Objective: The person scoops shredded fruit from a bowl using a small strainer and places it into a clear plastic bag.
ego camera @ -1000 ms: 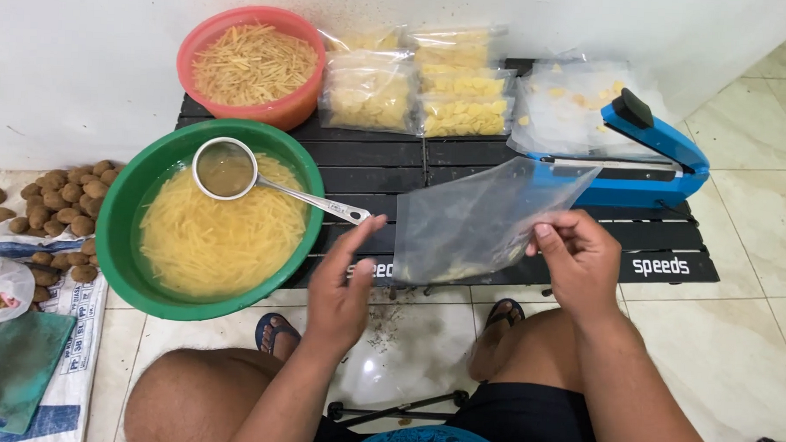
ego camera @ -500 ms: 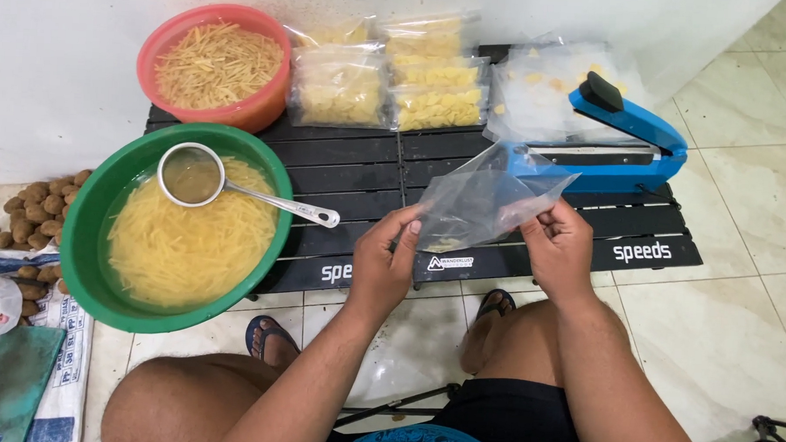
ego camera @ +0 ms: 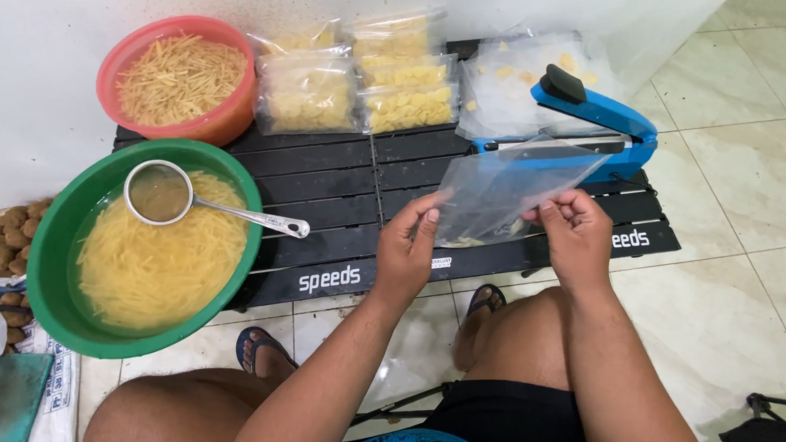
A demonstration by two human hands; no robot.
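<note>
Above the black slatted bench: clear plastic bag, held level before the blue heat sealer. Left hand and right hand, fingers pinched on its near edge. Advice: keep mouth taut, corners even. Green basin alongside.

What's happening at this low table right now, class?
A seated person holds a clear plastic bag with both hands: the left hand grips its left edge, the right hand its right. The bag looks nearly empty, with a few pale strips at the bottom. Behind it sits a blue heat sealer. To the left, a green basin holds cut strips in water with a metal strainer resting in it. Filled bags and a red bowl of strips stand along the back.
</note>
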